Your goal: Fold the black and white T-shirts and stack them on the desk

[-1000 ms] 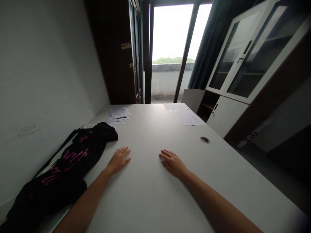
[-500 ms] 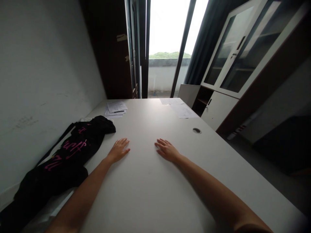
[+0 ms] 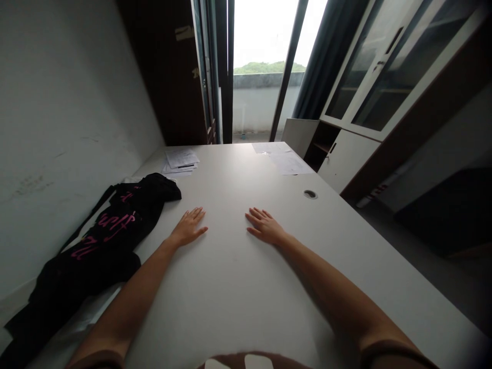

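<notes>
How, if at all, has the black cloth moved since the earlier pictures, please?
No: judged against the wall and desk, the black cloth keeps its place; the whole scene sits higher in the picture, so the camera's view shifted.

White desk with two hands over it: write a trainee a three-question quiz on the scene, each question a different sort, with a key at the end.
1. Multiple choice. Which of these is nearest to the left hand?
A) the dark curtain
B) the black cloth item with pink lettering
C) the white cabinet

2. True or false. The right hand is palm down and open, with nothing visible in its grip.

3. Fill in the blank. The ringed opening in the white desk is closer to the person's ____ hand.

Key: 1: B. 2: True. 3: right.
</notes>
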The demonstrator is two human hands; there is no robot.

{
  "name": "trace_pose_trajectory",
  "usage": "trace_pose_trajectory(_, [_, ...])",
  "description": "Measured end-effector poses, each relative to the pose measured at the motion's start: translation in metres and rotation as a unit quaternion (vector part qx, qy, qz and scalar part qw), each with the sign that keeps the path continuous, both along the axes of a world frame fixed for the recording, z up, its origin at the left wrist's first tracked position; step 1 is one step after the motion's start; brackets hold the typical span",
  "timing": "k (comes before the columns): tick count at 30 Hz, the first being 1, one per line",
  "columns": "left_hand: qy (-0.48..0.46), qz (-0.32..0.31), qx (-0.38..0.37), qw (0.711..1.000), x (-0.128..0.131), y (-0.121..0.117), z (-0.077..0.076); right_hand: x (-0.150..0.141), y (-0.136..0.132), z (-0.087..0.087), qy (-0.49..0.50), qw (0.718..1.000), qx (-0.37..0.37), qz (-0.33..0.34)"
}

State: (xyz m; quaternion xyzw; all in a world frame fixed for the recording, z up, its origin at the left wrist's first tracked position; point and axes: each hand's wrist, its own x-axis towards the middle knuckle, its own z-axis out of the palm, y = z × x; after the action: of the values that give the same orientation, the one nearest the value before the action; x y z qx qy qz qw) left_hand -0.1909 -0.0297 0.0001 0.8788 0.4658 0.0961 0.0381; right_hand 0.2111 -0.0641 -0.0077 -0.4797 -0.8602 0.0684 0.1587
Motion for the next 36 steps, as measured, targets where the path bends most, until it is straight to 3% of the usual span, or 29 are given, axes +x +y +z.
trace_pose_trajectory(28, [-0.002, 0.021, -0.016, 1.000, 0.001, 0.001, -0.001, 0.000, 0.011, -0.009, -0.016, 0.999, 0.011, -0.030])
trace_pose_trajectory(36, [0.023, 0.020, -0.045, 0.998, 0.007, 0.010, -0.003, -0.004, 0.033, -0.011, -0.049, 0.998, -0.023, -0.032])
